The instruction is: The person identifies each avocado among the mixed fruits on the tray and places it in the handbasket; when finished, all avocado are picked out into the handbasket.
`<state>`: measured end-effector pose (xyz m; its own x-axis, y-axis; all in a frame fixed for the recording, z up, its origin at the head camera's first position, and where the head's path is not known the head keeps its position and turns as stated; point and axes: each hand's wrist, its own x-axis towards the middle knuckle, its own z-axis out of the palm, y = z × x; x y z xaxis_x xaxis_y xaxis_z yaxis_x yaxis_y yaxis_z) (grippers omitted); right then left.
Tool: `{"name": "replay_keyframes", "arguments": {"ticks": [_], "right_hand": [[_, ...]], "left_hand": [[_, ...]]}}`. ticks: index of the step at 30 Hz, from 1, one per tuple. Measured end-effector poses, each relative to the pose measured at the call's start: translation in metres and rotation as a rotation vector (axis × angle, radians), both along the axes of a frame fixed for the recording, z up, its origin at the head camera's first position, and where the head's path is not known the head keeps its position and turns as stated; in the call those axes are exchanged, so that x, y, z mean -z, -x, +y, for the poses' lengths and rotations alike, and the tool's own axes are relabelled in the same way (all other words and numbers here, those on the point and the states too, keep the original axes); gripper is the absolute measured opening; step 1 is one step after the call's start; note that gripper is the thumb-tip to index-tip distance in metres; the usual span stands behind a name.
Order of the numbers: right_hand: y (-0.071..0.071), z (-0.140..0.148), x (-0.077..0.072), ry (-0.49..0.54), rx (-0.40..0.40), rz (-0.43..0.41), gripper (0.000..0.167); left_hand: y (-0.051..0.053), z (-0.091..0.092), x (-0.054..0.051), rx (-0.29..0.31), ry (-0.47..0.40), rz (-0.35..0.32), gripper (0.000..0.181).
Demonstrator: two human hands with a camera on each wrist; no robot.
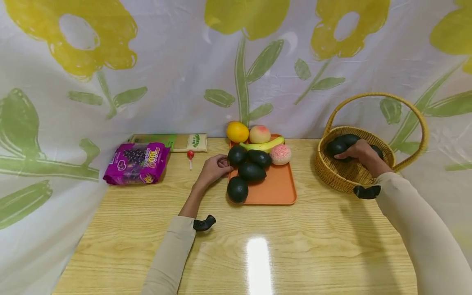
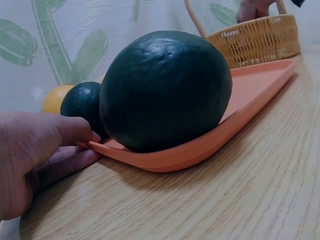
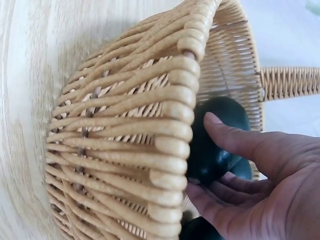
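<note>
Right hand (image 1: pixel 363 150) has thumb and fingers curled round a dark green fruit (image 3: pixel 205 150) inside the wicker basket (image 1: pixel 333 176), 3 o'clock from the orange tray (image 1: pixel 274 188); the wall probably keeps fruit from rolling. Left hand (image 1: pixel 215 168) pinches the tray's 9 o'clock rim, likely steadying it. Right-wrist view: fruit's long axis runs roughly 1-to-7 o'clock, narrow end unclear.

Free gap between tray (image 1: pixel 274 190) and basket (image 1: pixel 328 174)
</note>
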<state>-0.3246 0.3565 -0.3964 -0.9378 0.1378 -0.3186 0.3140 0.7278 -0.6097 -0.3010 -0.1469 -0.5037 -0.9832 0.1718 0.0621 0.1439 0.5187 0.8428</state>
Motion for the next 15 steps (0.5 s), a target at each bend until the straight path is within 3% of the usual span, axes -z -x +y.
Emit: {"name": "replay_keyframes", "arguments": {"ticks": [4, 8, 10, 15], "right_hand": [[-0.0003, -0.003, -0.0002, -0.005, 0.017, 0.033, 0.045], [-0.002, -0.0051, -0.001, 0.007, 0.017, 0.002, 0.077], [-0.0024, -0.0051, -0.0011, 0.001, 0.014, -0.01, 0.084], [-0.0028, -0.0034, -0.0021, 0.032, 0.001, -0.018, 0.074]], "left_hand": [[-0.0005, -0.0001, -0.0008, 0.003, 0.001, 0.005, 0.048], [-0.0016, -0.0003, -0.0013, 0.008, -0.007, 0.005, 0.049], [-0.0022, -0.0005, -0.0018, 0.009, -0.007, 0.006, 0.05], [-0.0036, -0.0009, -0.0029, 0.006, -0.003, 0.007, 0.049]]}}
